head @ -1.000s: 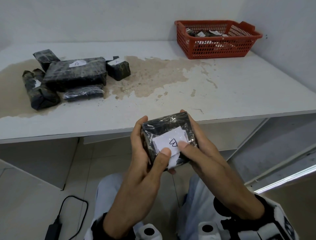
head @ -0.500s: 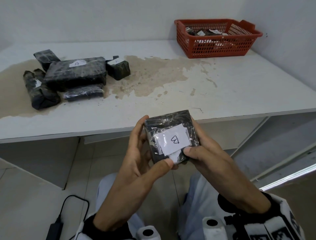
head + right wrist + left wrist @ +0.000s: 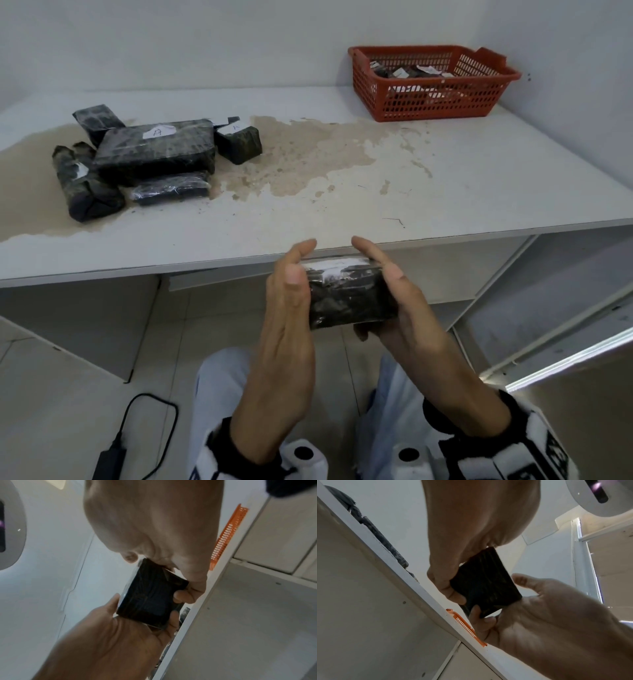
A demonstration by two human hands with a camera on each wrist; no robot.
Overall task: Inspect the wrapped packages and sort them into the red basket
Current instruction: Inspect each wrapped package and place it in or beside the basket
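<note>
A small black film-wrapped package [image 3: 349,298] is held between both hands just under the white table's front edge [image 3: 205,270]. Its white label [image 3: 335,265] faces up and away, and only the label's edge shows. My left hand [image 3: 291,291] grips its left side with the thumb on top. My right hand [image 3: 404,301] grips the right side, with fingers under it. The left wrist view shows the package [image 3: 484,582] and the right wrist view shows it too [image 3: 150,599], pinched from both sides. The red basket [image 3: 435,99] stands at the table's far right and holds several packages.
Several black wrapped packages lie at the table's left, among them a large one labelled A [image 3: 157,150] and a small block [image 3: 239,144]. A brown stain [image 3: 308,161] spreads across the tabletop. A charger and cable [image 3: 113,452] lie on the floor. A wall closes the right side.
Both hands have tipped the package so that its label, which faced me before, now points up and away. The hands have also risen closer to the table edge.
</note>
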